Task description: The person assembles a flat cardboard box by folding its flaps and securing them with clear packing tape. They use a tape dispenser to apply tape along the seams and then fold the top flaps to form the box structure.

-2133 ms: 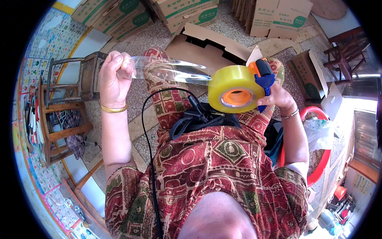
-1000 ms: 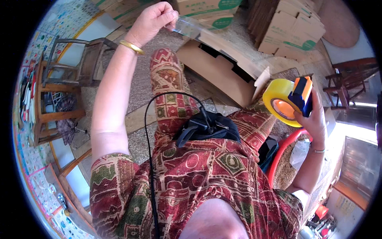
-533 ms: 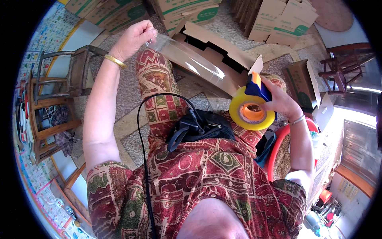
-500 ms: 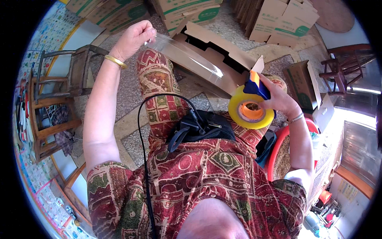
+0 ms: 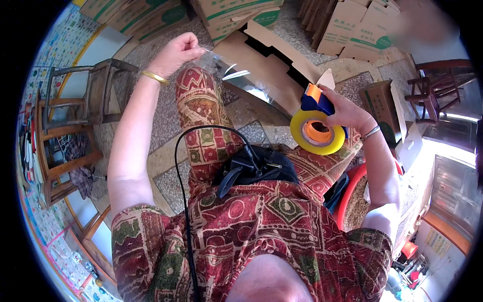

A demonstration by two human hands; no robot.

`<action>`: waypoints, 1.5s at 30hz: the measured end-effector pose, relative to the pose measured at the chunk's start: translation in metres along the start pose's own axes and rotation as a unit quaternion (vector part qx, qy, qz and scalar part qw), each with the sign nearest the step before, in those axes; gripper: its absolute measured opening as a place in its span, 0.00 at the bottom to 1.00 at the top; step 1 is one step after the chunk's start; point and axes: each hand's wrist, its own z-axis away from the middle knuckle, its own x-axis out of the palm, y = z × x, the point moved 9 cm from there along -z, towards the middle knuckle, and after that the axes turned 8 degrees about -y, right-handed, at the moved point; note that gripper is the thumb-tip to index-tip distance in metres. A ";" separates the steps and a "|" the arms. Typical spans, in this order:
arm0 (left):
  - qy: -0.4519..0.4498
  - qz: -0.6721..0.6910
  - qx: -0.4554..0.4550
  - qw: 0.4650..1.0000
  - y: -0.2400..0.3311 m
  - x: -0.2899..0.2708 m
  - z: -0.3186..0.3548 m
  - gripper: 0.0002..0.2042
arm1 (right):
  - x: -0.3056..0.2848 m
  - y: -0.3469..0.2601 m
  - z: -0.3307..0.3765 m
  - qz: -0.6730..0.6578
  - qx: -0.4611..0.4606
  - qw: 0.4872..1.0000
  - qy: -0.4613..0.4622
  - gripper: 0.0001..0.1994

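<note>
My right hand (image 5: pixel 344 108) grips a blue and orange tape dispenser (image 5: pixel 316 103) carrying a yellow roll of clear tape (image 5: pixel 317 132), held above my right knee. My left hand (image 5: pixel 176 52) pinches the free end of a clear strip of tape (image 5: pixel 236 78) that stretches from it across to the dispenser. The strip hangs over an open flattened cardboard box (image 5: pixel 266 60) on the floor in front of my knees. A gold bangle (image 5: pixel 155 77) sits on my left wrist.
Stacks of cardboard boxes (image 5: pixel 236 12) line the far side, more folded ones (image 5: pixel 347 25) at the back right. A wooden stool (image 5: pixel 98 90) and wooden frames (image 5: pixel 55 151) stand at left. A black pouch (image 5: pixel 254 166) with a cable lies on my lap. A red chair (image 5: pixel 349 196) is beside me.
My left hand first swung far out and up, drawing tape off the roll, then came back in. My right hand and dispenser have moved down toward my right knee.
</note>
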 end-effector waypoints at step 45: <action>-0.212 -0.100 0.000 0.972 -0.026 0.134 -0.059 0.09 | 0.051 -0.019 -0.022 -0.044 -0.042 0.991 -0.122 0.51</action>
